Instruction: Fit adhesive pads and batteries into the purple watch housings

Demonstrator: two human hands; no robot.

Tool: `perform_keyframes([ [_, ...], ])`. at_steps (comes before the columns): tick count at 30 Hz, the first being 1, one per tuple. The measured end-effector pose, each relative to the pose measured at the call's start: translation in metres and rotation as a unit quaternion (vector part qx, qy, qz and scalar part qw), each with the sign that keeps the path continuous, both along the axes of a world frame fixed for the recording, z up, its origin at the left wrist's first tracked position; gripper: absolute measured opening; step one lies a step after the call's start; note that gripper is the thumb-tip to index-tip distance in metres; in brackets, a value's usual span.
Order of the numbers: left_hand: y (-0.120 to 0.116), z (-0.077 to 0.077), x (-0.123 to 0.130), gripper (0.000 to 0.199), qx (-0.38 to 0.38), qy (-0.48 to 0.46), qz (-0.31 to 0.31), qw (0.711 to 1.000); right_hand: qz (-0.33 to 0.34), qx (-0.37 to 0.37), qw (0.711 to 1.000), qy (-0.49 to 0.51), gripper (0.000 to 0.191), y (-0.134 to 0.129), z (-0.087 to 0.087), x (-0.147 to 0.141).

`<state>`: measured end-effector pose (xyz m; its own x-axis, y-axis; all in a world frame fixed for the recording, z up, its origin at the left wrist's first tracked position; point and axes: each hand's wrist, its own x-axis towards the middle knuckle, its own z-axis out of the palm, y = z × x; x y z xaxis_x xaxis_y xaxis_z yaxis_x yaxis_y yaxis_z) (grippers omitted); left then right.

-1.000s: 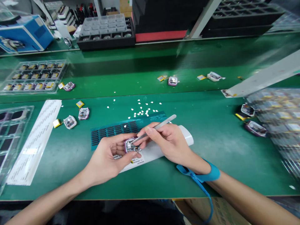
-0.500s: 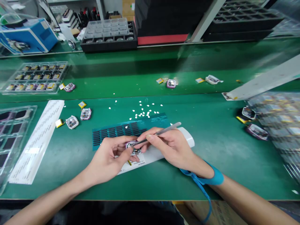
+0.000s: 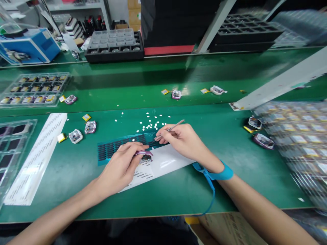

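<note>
My left hand [image 3: 124,163] is closed round a small purple-and-white device housing [image 3: 146,156] with its circuit board showing. In my right hand [image 3: 178,139] a pair of metal tweezers [image 3: 170,129] is pinched, its tips down at the blue sheet [image 3: 102,161] with rows of small black pieces. I cannot make out whether the tips hold anything. A white printed backing strip [image 3: 168,160] lies under both hands, below the blue sheet. Small white stickers [image 3: 149,127] are scattered just behind the sheet. A blue wrist strap [image 3: 222,172] circles my right wrist.
Open housings with yellow batteries lie at left [image 3: 76,136], at the back [image 3: 176,94] and at right [image 3: 263,141]. Clear trays [image 3: 38,89] stand at left, and a stack of filled trays [image 3: 298,136] at right. A white post [image 3: 276,81] rises at right.
The tweezers have moved from inside the housing to the blue sheet. My left hand has turned over, tilting the housing. The whole view has shifted slightly.
</note>
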<state>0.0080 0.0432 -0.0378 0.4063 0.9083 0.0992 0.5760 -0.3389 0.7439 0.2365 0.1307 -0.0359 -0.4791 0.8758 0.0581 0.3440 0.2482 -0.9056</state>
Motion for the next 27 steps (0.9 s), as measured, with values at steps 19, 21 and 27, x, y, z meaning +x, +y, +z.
perform_keyframes([
  [19, -0.002, -0.001, 0.003, 0.023, 0.137, -0.024, -0.065, 0.988, 0.016, 0.378, 0.924, -0.044, 0.019, 0.005, -0.001, 0.012],
  [21, -0.004, 0.009, 0.000, 0.022, 0.122, -0.161, 0.000, 0.979, 0.014, 0.407, 0.912, -0.033, 0.025, 0.001, 0.001, 0.010],
  [27, 0.013, 0.024, -0.007, 0.015, -0.275, -0.433, 0.200, 0.835, 0.033, 0.469, 0.882, -0.033, 0.040, -0.019, 0.007, 0.001],
])
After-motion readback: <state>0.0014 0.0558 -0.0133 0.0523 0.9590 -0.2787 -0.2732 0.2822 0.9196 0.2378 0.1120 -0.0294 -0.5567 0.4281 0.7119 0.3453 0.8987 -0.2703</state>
